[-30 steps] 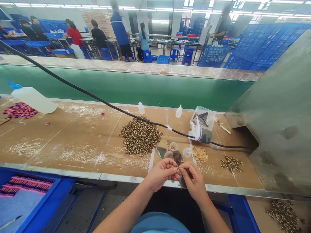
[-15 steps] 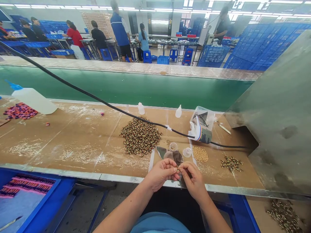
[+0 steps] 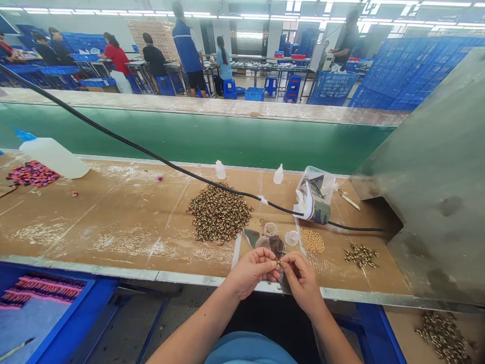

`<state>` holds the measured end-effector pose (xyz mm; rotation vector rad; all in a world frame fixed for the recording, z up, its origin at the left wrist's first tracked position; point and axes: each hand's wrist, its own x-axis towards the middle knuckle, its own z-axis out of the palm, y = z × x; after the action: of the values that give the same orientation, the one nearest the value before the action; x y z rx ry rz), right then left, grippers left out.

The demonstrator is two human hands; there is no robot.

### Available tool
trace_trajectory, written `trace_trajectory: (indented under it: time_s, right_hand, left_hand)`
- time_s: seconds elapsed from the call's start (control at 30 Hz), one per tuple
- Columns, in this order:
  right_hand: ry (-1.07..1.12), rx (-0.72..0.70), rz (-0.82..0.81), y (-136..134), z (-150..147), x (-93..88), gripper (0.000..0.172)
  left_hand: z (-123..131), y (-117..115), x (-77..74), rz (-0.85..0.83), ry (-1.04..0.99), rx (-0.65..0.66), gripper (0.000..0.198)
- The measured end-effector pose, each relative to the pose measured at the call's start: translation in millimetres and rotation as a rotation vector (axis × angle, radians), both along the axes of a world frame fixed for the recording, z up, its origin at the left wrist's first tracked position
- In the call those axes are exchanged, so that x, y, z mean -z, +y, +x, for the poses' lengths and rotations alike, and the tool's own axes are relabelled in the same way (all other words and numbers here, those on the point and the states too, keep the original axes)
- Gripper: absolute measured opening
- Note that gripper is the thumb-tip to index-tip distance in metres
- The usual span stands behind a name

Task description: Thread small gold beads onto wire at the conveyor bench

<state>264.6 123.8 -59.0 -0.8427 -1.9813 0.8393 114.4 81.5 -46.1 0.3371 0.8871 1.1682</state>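
Note:
My left hand (image 3: 252, 273) and my right hand (image 3: 301, 281) meet over the front edge of the cardboard-covered bench (image 3: 113, 227). Their fingertips pinch a tiny gold-coloured bead (image 3: 278, 263), partly hidden by the fingers. Just beyond my hands lie a camouflage fabric scrap (image 3: 264, 243), a small clear plastic cup (image 3: 270, 230) and a clear lid (image 3: 291, 237). A large heap of brown-and-gold beads (image 3: 219, 212) sits further ahead. To the right are a tan bead pile (image 3: 312, 241) and a small dark-gold pile (image 3: 361, 255).
A black cable (image 3: 182, 169) crosses the bench above a clear box (image 3: 316, 187) and small dropper bottles (image 3: 220, 170). A grey metal hood (image 3: 432, 182) stands at right. Beyond lies a green conveyor belt (image 3: 189, 136). A blue tray (image 3: 41, 303) sits lower left; co-workers stand far back.

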Motion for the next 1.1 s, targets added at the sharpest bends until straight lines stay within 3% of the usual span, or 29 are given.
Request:
trace_trajectory:
  time_s: [0.5,0.77,1.1]
  right_hand:
    - [-0.013,-0.041,0.070,1,0,-0.7,0.012]
    - [0.013,0.050,-0.009,-6,1,-2.2,0.010]
    - [-0.008,0.085,0.013,-6,1,-1.0,0.014]
  left_hand:
    - [2,-1,0.6,0.011,0.054,-0.012,0.041]
    - [13,-6,2.4,0.132,0.159,-0.197,0.032]
    - [21,-10,4.9,0.197,0.326,-0.247,0.028]
